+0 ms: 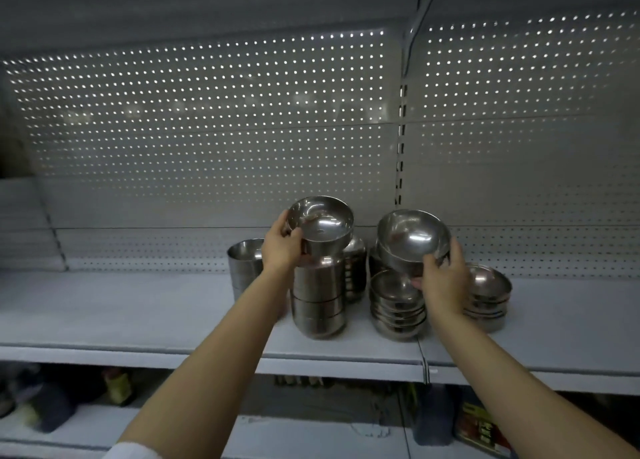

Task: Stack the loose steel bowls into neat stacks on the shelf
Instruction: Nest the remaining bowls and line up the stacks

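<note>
Clearly, the left hand (282, 247) was clamped on a steel bowl (320, 224), its fingers (294, 234) curled around the near-left side of the rim and wall, the thumb side hidden behind the hand. That bowl was tilted so its open mouth faced the camera, and it sat at the top of a tall stack (320, 296) of nested bowls standing on the grey shelf (138, 309); whether it rested fully on the stack or was held just above could not be told. The left forearm reached up and forward from the lower left, wrist nearly straight.

The right hand (445, 280) gripped a second bowl (412, 237), wider and shallower, also tipped toward the camera. Its fingers (450, 250) wrapped up over the right edge of the bowl, while the thumb pressed near the lower rim. This bowl hovered just above a short stack (396, 306) of shallow bowls on the shelf. The right arm stretched diagonally from the lower right, the back of the hand facing the camera.

Just beside the right wrist stood another low stack (486, 296). Behind the left hand a cylindrical steel container (244, 264) stood upright, and a further stack (356, 268) showed behind the tall one. A perforated back panel (207, 129) rose behind everything.
</note>
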`<state>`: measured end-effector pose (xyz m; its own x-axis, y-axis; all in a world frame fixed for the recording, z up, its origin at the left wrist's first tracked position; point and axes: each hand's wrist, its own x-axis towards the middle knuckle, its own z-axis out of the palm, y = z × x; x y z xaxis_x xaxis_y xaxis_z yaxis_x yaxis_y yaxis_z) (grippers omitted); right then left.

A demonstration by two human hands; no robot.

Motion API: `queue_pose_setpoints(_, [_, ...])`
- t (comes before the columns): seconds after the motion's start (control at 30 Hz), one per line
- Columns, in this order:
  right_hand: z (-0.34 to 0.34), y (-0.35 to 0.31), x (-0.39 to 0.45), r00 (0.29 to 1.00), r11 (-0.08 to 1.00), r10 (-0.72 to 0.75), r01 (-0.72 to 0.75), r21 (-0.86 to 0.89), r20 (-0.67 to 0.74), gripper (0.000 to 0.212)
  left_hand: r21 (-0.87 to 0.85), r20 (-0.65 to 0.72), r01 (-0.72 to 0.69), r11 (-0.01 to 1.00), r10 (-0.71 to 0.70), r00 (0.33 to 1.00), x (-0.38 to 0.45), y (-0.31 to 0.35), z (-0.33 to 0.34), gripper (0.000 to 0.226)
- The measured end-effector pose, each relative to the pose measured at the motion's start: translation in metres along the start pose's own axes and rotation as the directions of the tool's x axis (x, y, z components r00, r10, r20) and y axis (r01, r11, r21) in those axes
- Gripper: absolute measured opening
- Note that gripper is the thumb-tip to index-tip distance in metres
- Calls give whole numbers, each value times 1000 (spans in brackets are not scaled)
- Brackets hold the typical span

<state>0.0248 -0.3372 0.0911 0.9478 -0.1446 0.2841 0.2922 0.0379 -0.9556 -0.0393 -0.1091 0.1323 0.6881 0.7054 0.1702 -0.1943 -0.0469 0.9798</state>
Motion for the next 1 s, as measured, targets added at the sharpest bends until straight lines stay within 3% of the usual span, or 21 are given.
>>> queue_pose_setpoints(0.47, [100,-8,-2,983,996,0,-18,90,186,65,-51,-233,7,999,-19,972,37,0,-79,53])
queue_pose_setpoints(0.7, [144,-9,-12,987,998,-21,10,68,160,65,-11,-224,41,999,-42,974,75,1,-110,49])
queue_pose_setpoints(1.0, [190,-2,-35,999,994,15,-20,105,46,63,27,-94,152,988,-149,984,127,-19,-143,56])
